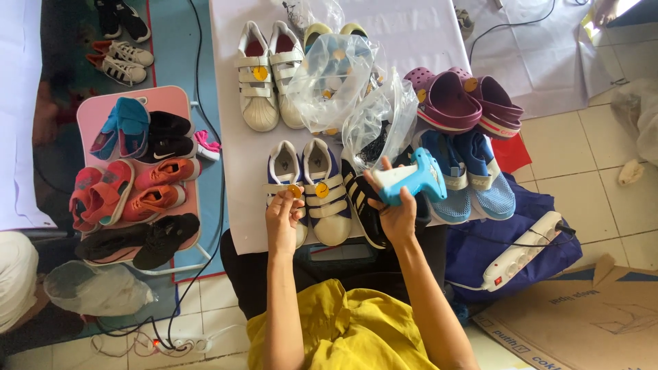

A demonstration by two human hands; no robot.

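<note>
A: What does the right hand (397,216) hold?

B: Its grip is closed around a blue and white tool (411,179), shaped like a small gun. The hand lifts it above a black shoe with white stripes (363,205), near the front edge of the desk (236,137).

A: And the left hand (283,218)?

B: Its fingers pinch a small yellow tag (295,191), so the grip is narrow and closed on it. The tag is at the strap of a white and blue shoe (284,181), the left one of a pair. The other shoe (327,199) of this pair lies just beside it and has a yellow tag too.

A: What else lies on the desk?

B: White shoes (269,75) at the back, two clear plastic bags (356,96) in the middle, purple clogs (466,103) and blue mesh shoes (466,181) on the right.

A: And beside the desk?

B: On the left, a pink stool (175,99) carries more shoes. On the right, a white power strip (524,250) lies on a dark blue bag (480,253), near a cardboard box (582,318).
</note>
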